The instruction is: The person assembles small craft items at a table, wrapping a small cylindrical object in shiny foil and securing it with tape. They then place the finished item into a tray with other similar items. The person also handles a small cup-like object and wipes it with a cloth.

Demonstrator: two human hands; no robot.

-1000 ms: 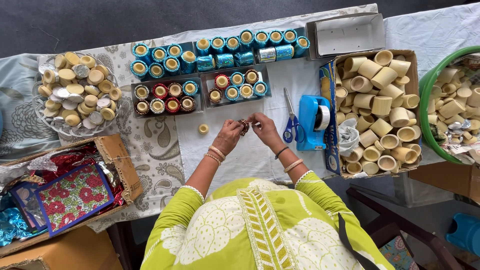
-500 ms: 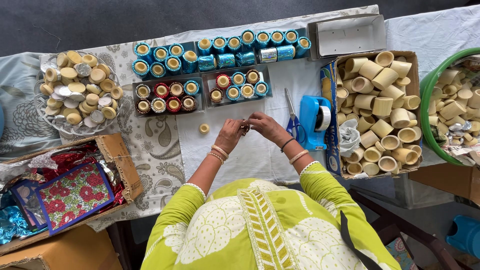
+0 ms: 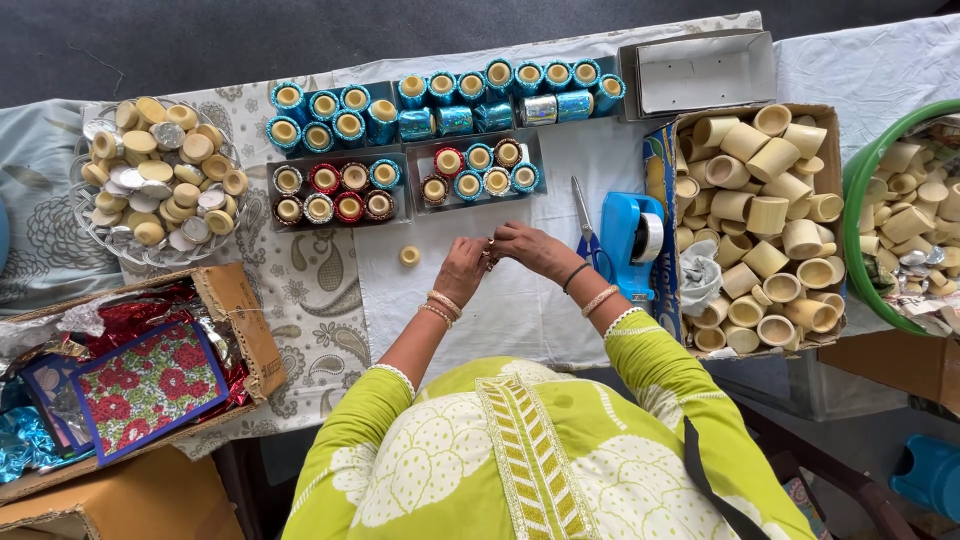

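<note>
My left hand (image 3: 461,270) and my right hand (image 3: 532,250) meet over the white cloth in the middle of the table. Their fingertips pinch one small object (image 3: 490,256) between them; it is mostly hidden by the fingers. A single loose beige cup (image 3: 409,256) lies just left of my left hand. Beyond the hands are two dark trays (image 3: 405,200) of small cups wrapped in red and blue foil. Behind those stands a row of blue-wrapped cups (image 3: 440,105).
Blue-handled scissors (image 3: 583,228) and a blue tape dispenser (image 3: 632,238) lie right of my right hand. Further right are a cardboard box of plain beige cups (image 3: 832,215) and a green tub (image 3: 858,190). A glass bowl of lids (image 3: 100,255) and a box of foil and flowered paper (image 3: 240,320) sit left.
Both hands stay together at the same spot on the cloth; only the fingers shift slightly around the small object.
</note>
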